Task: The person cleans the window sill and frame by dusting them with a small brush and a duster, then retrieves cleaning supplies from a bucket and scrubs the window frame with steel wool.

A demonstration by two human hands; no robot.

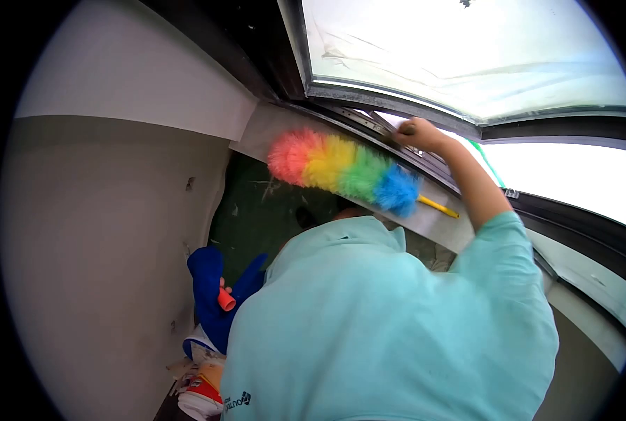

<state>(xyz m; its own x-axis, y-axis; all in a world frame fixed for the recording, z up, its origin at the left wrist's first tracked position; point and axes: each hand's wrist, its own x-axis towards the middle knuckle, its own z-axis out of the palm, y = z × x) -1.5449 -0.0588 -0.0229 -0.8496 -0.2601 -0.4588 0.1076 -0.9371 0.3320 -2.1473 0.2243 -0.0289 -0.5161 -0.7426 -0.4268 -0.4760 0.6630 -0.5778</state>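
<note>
My right hand (425,135) is closed in a fist at the dark window frame (355,125), below the hinged pane. A small dark rounded end pokes out of the fist, but its kind is hidden. Low on the left, a few fingers of my left hand (222,284) curl at a red-orange tube (226,300), its open end facing me. Blue cloth (207,277) hangs around that hand and hides most of it. A fluffy duster (358,170) in pink, yellow, green and blue, with a yellow handle (439,206), lies on the sill between my body and the frame.
The window pane (467,56) is tilted outward above my right hand. On the left stands a grey and white wall (109,231). A white, red and orange container (204,393) sits at the lower left. Below the sill (253,137) is a dark green floor (246,203) with pale marks.
</note>
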